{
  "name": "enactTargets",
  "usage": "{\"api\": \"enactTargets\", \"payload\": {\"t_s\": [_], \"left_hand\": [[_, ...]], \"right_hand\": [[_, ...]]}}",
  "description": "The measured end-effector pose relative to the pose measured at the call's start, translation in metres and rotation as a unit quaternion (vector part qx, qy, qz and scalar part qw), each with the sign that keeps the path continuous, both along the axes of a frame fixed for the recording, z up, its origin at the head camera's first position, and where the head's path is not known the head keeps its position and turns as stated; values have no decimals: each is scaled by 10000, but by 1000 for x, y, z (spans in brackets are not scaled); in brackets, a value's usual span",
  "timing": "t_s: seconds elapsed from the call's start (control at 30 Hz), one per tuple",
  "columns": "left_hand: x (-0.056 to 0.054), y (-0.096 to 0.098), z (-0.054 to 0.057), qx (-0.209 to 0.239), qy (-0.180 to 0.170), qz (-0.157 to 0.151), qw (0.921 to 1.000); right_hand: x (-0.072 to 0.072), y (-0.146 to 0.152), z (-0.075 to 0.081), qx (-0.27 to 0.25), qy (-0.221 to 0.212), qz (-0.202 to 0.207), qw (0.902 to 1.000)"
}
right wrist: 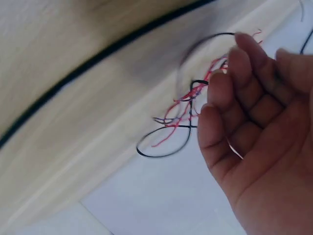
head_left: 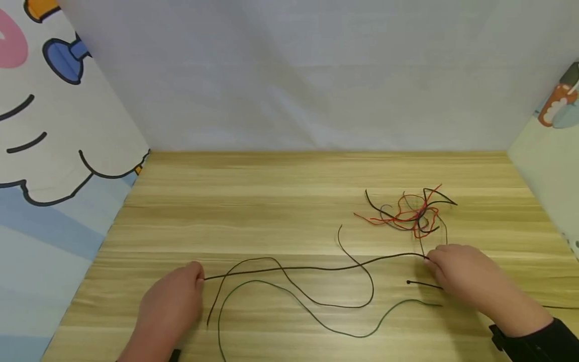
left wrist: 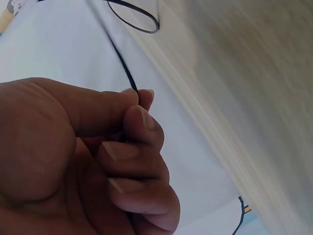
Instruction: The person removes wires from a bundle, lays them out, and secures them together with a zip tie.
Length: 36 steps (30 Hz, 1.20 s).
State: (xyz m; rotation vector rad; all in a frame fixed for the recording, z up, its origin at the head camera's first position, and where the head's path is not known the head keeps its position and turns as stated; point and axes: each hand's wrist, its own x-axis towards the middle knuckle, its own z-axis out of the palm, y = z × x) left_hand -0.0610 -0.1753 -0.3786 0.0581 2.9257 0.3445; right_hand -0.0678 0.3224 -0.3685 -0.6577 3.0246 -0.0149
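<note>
A long dark cord (head_left: 312, 268) stretches between both hands, slightly bowed, over the wooden table. My left hand (head_left: 174, 296) pinches its left end between thumb and index finger, the other fingers curled, as the left wrist view shows with the cord (left wrist: 122, 63). My right hand (head_left: 466, 274) is at the cord's right end with fingers curled; the exact pinch point is hidden. Below the held cord lie a wavy thin brown cord (head_left: 325, 304), which it crosses, and a wavy green cord (head_left: 334, 330). A black cord with a knobbed tip (head_left: 422, 284) pokes out beside my right hand.
A tangle of red, black and grey cords (head_left: 416, 216) lies behind my right hand. Another thin dark cord (head_left: 561, 307) runs off the table's right side. A pale wall (head_left: 316, 75) stands behind, with cartoon-printed panels (head_left: 45, 166) at the sides.
</note>
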Motion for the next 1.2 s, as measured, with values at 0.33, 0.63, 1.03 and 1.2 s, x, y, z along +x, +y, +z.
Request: {"api": "enactTargets", "payload": {"t_s": [0.33, 0.63, 1.03, 1.2], "left_hand": [[3, -2, 4, 60, 7, 66, 10000], [2, 0, 3, 285, -378, 18, 9989], [-9, 17, 19, 259, -96, -252, 9993], [-22, 61, 45, -117, 882, -920, 9918]], "right_hand": [[20, -5, 8, -167, -1045, -294, 9939], [26, -6, -2, -161, -1767, -508, 9828], [7, -28, 13, -376, -759, -118, 9963], [-6, -59, 16, -512, -93, 273, 9983]]}}
